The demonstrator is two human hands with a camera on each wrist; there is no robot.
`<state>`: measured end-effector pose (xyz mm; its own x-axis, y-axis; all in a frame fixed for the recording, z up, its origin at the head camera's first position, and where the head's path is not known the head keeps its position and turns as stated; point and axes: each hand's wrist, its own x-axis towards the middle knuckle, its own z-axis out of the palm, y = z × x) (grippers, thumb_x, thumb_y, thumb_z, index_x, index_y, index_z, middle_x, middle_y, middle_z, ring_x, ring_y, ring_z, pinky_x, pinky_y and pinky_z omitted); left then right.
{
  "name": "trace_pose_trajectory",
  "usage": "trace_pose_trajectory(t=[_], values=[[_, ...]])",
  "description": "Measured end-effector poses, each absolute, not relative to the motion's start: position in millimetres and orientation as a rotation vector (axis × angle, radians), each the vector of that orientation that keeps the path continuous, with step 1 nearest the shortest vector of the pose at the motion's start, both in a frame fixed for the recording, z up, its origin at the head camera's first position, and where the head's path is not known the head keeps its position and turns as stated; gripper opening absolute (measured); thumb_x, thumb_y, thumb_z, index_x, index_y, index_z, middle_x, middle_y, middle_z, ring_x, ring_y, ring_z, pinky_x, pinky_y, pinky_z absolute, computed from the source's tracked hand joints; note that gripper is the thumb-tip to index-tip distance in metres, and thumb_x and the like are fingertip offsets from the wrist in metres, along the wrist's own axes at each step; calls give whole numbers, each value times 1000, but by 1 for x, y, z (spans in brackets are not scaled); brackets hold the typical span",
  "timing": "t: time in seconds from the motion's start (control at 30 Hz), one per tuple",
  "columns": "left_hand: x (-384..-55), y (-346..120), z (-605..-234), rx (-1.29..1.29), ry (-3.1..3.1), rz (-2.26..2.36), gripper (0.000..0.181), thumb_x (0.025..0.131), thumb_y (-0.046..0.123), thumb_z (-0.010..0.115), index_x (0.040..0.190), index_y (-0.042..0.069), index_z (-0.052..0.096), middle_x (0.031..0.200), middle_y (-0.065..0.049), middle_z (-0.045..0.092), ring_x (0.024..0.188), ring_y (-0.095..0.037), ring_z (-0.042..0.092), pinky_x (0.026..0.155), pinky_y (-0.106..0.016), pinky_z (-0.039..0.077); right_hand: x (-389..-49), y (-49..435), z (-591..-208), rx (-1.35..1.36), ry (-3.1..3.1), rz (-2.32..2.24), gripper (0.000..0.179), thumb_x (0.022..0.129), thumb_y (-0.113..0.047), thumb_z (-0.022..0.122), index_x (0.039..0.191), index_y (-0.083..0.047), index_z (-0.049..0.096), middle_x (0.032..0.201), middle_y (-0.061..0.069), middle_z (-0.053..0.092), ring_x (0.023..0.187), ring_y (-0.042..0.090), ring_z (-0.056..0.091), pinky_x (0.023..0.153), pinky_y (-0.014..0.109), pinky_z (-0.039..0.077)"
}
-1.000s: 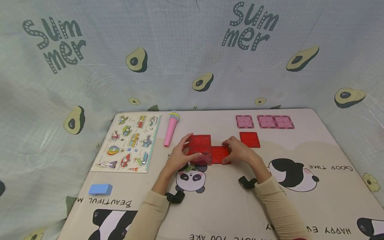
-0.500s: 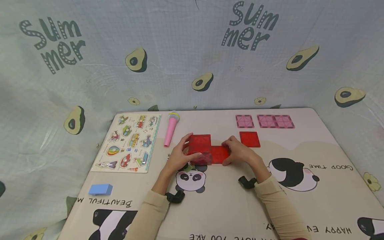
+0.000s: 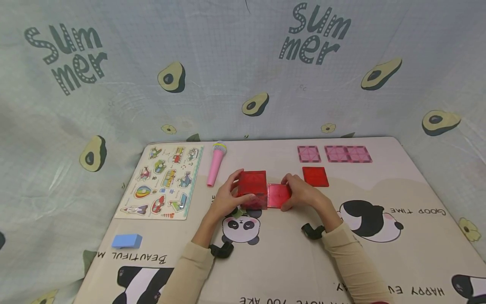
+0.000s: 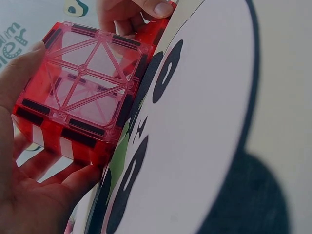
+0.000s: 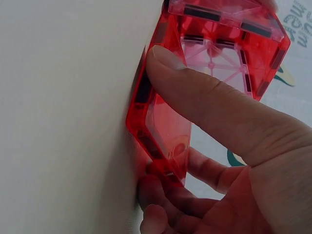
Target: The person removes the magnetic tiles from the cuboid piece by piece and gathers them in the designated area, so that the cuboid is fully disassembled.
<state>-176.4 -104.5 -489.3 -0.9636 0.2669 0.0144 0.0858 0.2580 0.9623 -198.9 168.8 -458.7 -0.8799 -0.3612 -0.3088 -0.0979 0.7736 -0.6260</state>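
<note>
A see-through red box [image 3: 252,183] built of square magnetic tiles stands mid-table. My left hand [image 3: 227,198] grips it from the left, thumb at its near side and fingers round behind. Dark magnet strips line the box's edges [image 4: 85,129] in the left wrist view. Against its right side is a single red magnetic tile [image 3: 279,196], pinched at its right end by my right hand [image 3: 302,192]. In the right wrist view the thumb [image 5: 168,58] lies along one edge of this tile and the fingers are at its other side. The side of the box facing that hand looks open.
Another red tile [image 3: 315,176] lies flat to the right, with pink tiles [image 3: 309,154] behind it. A pink toy microphone [image 3: 215,166] and a picture puzzle board [image 3: 161,181] lie left. A blue block [image 3: 127,241] sits nearer the front left.
The tile in my right hand has turned from deep red to brighter pink in the head view, its right end tilting slightly. My left hand and the box have stayed in place.
</note>
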Motion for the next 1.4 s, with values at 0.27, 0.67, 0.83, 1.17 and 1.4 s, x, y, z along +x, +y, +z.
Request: trace_pose_trajectory(t=[0.27,0.67,0.83,1.17,1.4], values=[[-176,-103,-488,332,2374,1783,88,83,28,81,157,23,32,151,-5,45,141,-33,47,105,-45,52,-200,171,-455,-372,2544,-908,69,74,-14,87,127,-7,45,122,16,59,114,32,56,88,42,59],[-176,-103,-488,338,2377,1771,89,84,27,81,157,22,30,152,-5,44,141,-34,46,104,-46,52,-202,178,-452,-432,2531,-950,59,82,-10,80,131,-12,46,129,18,59,121,35,55,93,47,58],[-176,-103,-488,343,2378,1768,88,85,27,80,157,22,30,151,-5,44,140,-34,47,104,-47,53,-201,180,-449,-441,2531,-967,59,85,-9,77,135,-12,46,132,18,58,124,37,53,95,49,57],[-175,-103,-488,353,2379,1778,88,85,29,80,157,21,30,152,-7,43,142,-36,45,106,-47,50,-200,185,-446,-474,2553,-1048,52,91,-11,72,136,-9,45,126,17,59,114,32,57,88,42,59],[-174,-103,-488,328,2380,1796,93,83,29,82,158,20,27,154,-9,40,143,-37,42,109,-48,48,-201,193,-440,-462,2603,-1097,51,92,-12,70,137,-8,45,120,17,61,108,30,60,84,38,59]])
